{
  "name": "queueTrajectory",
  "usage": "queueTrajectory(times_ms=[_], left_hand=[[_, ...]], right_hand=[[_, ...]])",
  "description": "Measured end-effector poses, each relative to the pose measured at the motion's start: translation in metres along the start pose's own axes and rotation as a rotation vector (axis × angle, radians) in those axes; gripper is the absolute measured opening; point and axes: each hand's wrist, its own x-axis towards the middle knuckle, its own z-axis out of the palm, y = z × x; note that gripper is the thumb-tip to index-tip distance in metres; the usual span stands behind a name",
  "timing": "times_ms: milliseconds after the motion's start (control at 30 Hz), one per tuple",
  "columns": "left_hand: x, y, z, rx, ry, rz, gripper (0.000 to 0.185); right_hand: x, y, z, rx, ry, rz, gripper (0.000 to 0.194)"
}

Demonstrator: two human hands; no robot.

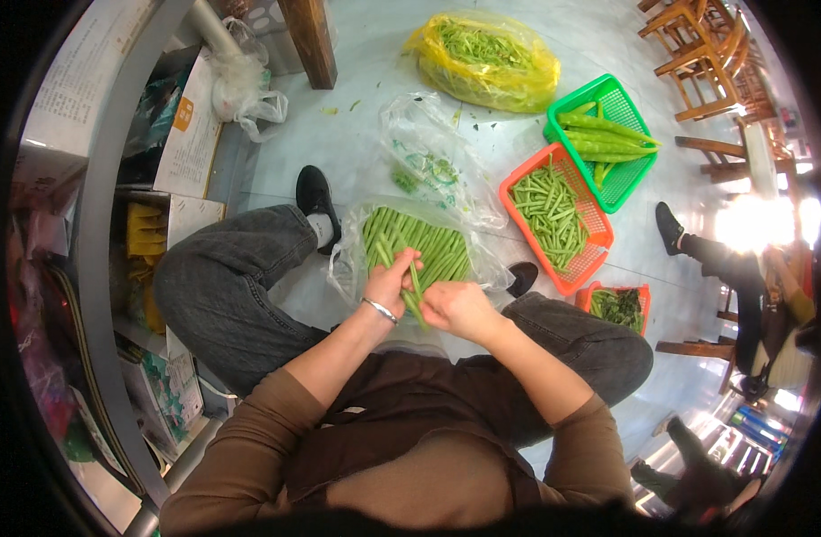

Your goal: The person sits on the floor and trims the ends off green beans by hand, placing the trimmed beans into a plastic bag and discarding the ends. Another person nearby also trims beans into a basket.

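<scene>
A few long green beans (413,305) lie in my left hand (391,282), which wears a silver bracelet at the wrist. My right hand (460,309) is closed on the lower part of the same beans, close beside the left; its fingertips are partly hidden. Just beyond both hands, a clear plastic bag (346,265) holds a thick layer of whole green beans (424,231). To the right of it, short bean pieces (548,215) fill much of a red plastic basket (605,241).
Long green peppers (605,137) lie in a green basket (628,201). Behind are a yellow bag of leafy greens (484,60) and a crumpled clear bag (444,148). A smaller red basket (645,302) holds leaves. Shelving with boxes (189,134) stands left; wooden stools (699,60) and other people are at right.
</scene>
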Motion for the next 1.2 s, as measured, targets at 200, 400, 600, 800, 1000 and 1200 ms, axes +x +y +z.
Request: queueTrajectory(times_ms=[200,400,600,800,1000,1200], left_hand=[[-0.005,-0.004,0.005,0.121,-0.156,-0.182,0.023],[-0.013,0.019,0.011,0.126,-0.386,-0.217,0.023],[-0.02,0.016,0.02,0.291,-0.391,-0.168,0.021],[-0.016,0.013,0.017,0.369,-0.51,-0.218,0.021],[0.003,0.004,-0.001,0.001,-0.097,-0.109,0.017],[0.008,0.012,-0.003,-0.082,0.049,-0.012,0.01]], right_hand=[[0.007,-0.008,0.0,0.368,-0.064,-0.157,0.007],[-0.002,0.059,-0.032,1.114,0.226,0.761,0.026],[0.003,0.07,-0.034,1.159,0.059,0.632,0.021],[0.015,0.057,-0.014,0.022,0.162,0.276,0.013],[0.044,0.078,-0.027,-0.008,0.508,0.175,0.02],[0.036,0.087,-0.013,-0.08,0.017,0.343,0.021]])
